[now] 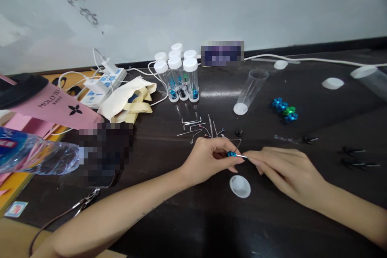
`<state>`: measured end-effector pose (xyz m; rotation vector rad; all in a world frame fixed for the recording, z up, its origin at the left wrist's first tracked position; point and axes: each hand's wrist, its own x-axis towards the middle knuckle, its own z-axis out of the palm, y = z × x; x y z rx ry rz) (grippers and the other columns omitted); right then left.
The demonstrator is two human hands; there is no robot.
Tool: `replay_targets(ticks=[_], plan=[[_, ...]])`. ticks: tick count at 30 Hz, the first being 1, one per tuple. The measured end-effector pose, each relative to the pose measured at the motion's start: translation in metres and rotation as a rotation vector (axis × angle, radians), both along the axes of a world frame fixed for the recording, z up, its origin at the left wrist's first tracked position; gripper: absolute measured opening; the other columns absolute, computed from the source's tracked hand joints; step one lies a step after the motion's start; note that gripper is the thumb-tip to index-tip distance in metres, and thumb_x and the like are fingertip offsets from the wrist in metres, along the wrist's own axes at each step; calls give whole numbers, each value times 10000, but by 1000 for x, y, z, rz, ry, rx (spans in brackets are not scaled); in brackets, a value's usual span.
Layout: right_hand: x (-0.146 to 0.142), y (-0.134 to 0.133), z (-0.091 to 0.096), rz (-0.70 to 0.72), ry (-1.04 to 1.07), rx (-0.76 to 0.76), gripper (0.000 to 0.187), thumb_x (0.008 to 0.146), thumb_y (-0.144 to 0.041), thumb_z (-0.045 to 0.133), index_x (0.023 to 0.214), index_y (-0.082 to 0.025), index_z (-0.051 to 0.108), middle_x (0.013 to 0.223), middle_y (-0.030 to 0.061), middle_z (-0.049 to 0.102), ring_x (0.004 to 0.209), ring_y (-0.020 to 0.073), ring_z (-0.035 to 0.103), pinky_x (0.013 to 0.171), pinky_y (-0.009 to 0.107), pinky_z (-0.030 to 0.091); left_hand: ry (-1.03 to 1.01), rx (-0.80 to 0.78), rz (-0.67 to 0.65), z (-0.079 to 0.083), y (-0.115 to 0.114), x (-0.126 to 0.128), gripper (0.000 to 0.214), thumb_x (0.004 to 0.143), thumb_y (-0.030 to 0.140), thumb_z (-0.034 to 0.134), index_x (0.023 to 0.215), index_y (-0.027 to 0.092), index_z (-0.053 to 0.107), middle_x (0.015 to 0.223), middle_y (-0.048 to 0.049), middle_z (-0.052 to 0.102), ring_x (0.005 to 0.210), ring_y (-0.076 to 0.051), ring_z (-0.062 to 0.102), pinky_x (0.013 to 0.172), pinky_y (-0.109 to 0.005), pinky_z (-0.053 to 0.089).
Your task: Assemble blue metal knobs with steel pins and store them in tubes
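Through the left hand [213, 155], I am pinching the small blue piece [231, 154] between thumb and fingertips, seemingly to steady it, while the right hand [284, 171] is grasping the thin metal rod [241, 156] by its right end. Both pieces are meeting above the dark table [169, 217], beyond the white cap [240, 186]; bent metal rods [192, 121] are lying farther left, probably for easy reach.

the pink cup [59, 107] and bottle [51, 157] run off the left edge. the purple object [222, 54] is blurred past telling. the left hand [208, 155] partly hides the blue piece [231, 154].
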<state>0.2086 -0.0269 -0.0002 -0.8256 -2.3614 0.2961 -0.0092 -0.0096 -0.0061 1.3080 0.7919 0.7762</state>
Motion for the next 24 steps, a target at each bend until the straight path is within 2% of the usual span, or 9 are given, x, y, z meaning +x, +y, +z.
replay_targets(ticks=[3, 6, 8, 12, 17, 21, 24], plan=[[1, 0, 0, -2, -8, -95, 218, 965, -137, 445, 1124, -165, 592, 673, -4, 630, 537, 125, 584, 529, 250, 452, 33, 72, 16, -1, -2, 0, 157, 750, 262, 749, 824, 131, 706, 782, -23, 685, 640, -143, 720, 618, -204, 581], [1, -1, -1, -57, 1, -242, 225, 987, -197, 437, 1183, -181, 547, 560, -61, 549, 450, 102, 534, 482, 221, 432, 50, 135, 37, -2, -3, -1, 158, 760, 263, 740, 841, 132, 708, 828, -39, 699, 634, -142, 720, 604, -203, 583], [1, 0, -2, -89, 19, -281, 224, 985, -244, 464, 1189, -186, 533, 542, -74, 534, 427, 96, 514, 458, 213, 424, 64, 164, 58, -2, -3, -1, 154, 777, 270, 723, 838, 130, 704, 839, -47, 704, 621, -139, 715, 579, -199, 577], [1, 1, -4, -117, 37, -131, 253, 926, -308, 589, 1141, -175, 592, 706, -8, 636, 560, 123, 597, 540, 243, 491, 21, 112, 116, -3, -1, -1, 155, 802, 280, 699, 814, 126, 685, 773, -40, 694, 605, -137, 703, 592, -226, 582], [4, -4, -9, -108, 59, 88, 318, 881, -118, 637, 1194, -174, 619, 997, 64, 701, 856, 176, 671, 776, 295, 551, -28, 53, 131, -3, 1, 0, 168, 791, 285, 713, 784, 126, 661, 777, -41, 695, 596, -125, 692, 601, -233, 582], [6, -5, -9, -105, 76, 122, 313, 882, -99, 628, 1184, -179, 636, 993, 60, 714, 846, 174, 685, 775, 288, 569, -8, 51, 114, -3, 0, 0, 181, 787, 298, 718, 819, 125, 674, 738, -37, 697, 605, -139, 701, 612, -240, 589], [6, -4, -6, -67, 86, 65, 285, 921, -95, 554, 1174, -197, 638, 917, 38, 724, 776, 152, 693, 692, 258, 576, 22, 81, 108, -3, -2, 0, 175, 782, 292, 722, 823, 126, 683, 755, -39, 705, 606, -143, 710, 603, -225, 588]])
